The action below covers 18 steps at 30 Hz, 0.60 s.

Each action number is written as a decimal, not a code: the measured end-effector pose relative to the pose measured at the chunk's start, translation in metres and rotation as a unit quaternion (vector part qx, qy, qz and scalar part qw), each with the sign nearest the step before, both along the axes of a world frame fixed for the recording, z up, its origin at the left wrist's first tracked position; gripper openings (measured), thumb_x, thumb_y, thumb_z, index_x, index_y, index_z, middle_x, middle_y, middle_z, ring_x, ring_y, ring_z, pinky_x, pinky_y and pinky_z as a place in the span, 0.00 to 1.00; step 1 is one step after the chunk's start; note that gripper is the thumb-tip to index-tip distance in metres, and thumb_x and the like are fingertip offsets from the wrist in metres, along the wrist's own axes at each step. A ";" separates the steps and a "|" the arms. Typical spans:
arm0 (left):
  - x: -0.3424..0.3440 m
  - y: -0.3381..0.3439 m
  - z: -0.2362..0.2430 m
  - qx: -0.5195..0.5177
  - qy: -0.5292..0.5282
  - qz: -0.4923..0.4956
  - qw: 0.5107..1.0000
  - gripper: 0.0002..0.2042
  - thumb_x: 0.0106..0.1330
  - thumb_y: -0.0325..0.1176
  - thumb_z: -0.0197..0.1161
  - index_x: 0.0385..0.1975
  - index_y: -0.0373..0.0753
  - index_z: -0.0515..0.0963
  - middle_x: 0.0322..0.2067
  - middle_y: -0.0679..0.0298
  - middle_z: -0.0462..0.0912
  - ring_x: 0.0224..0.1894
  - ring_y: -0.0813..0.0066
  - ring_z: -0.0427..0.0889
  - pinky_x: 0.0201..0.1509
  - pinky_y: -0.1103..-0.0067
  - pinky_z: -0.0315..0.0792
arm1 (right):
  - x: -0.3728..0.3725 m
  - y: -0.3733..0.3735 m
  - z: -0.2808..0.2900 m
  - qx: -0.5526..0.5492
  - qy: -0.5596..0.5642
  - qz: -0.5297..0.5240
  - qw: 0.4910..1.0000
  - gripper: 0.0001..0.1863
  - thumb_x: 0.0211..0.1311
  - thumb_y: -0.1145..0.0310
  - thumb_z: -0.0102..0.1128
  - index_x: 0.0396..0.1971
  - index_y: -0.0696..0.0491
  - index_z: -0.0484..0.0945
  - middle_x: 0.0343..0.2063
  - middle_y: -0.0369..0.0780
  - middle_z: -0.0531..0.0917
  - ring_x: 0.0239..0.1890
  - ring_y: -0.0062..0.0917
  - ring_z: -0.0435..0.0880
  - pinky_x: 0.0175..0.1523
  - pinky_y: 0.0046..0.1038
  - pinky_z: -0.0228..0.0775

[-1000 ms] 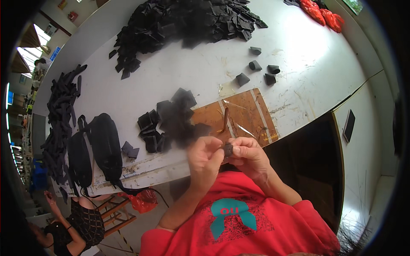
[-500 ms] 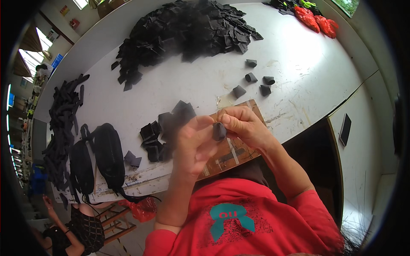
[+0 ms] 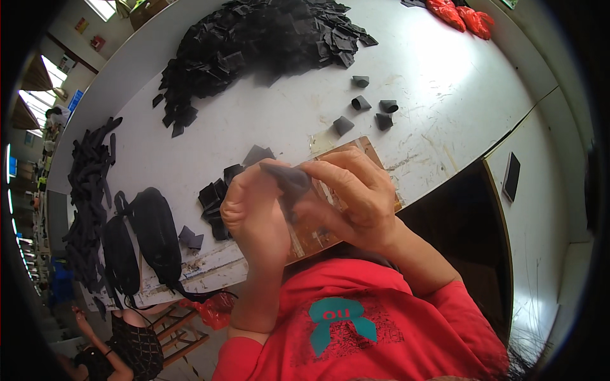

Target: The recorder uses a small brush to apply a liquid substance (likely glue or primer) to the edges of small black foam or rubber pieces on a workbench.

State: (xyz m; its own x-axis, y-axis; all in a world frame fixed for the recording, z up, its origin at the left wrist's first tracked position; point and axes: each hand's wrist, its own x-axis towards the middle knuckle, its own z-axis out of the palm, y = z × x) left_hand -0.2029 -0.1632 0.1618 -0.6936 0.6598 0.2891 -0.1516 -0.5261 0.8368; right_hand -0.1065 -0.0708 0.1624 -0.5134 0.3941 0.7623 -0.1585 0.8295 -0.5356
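Between my two hands, above a brown board (image 3: 367,150), is a small black fabric piece (image 3: 291,180), bent into a curve. My left hand (image 3: 254,206) is closed on its left end. From the other side, the fingers of my right hand (image 3: 359,193) pinch its right edge; the right thumb is smeared by motion. Several black folded pieces (image 3: 213,195) lie just left of my left hand, partly hidden by it. Beyond the board stand several short black fabric loops (image 3: 361,103).
A large heap of flat black pieces (image 3: 219,57) covers the far table. On the left lie dark strips (image 3: 86,190) and two black pouches (image 3: 154,222) with straps. Red plastic bags (image 3: 473,22) sit at the far right, a dark flat object (image 3: 511,176) nearer. Another person's arm (image 3: 95,340) shows lower left.
The black piece has moved left and turned from end-on to lengthwise. My left hand has shifted left and closed on it; my right hand's fingers have extended along its edge. The view has shifted slightly.
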 end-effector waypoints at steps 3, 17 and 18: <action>0.004 0.001 -0.010 0.037 -0.090 0.013 0.995 0.06 0.61 0.24 0.52 0.34 0.30 0.74 0.33 0.58 0.79 0.34 0.74 0.77 0.45 0.78 0.70 | -0.005 -0.002 0.003 0.056 0.015 -0.054 0.997 0.16 0.40 0.75 0.65 0.33 0.58 0.75 0.21 0.38 0.75 0.20 0.27 0.73 0.21 0.25 0.65; -0.021 -0.003 0.005 -0.115 0.225 -0.008 0.968 0.03 0.57 0.23 0.59 0.29 0.30 0.76 0.28 0.62 0.76 0.32 0.79 0.72 0.38 0.84 0.67 | 0.005 0.001 0.012 -0.027 -0.087 -0.011 0.996 0.09 0.41 0.75 0.63 0.26 0.56 0.75 0.19 0.38 0.72 0.22 0.30 0.74 0.24 0.28 0.66; -0.020 -0.004 0.004 -0.112 0.226 -0.006 0.968 0.03 0.57 0.23 0.59 0.29 0.30 0.76 0.28 0.62 0.76 0.32 0.79 0.72 0.38 0.84 0.67 | 0.004 0.001 0.016 -0.024 -0.093 0.001 0.995 0.09 0.42 0.75 0.63 0.26 0.56 0.75 0.19 0.38 0.72 0.22 0.30 0.74 0.24 0.28 0.65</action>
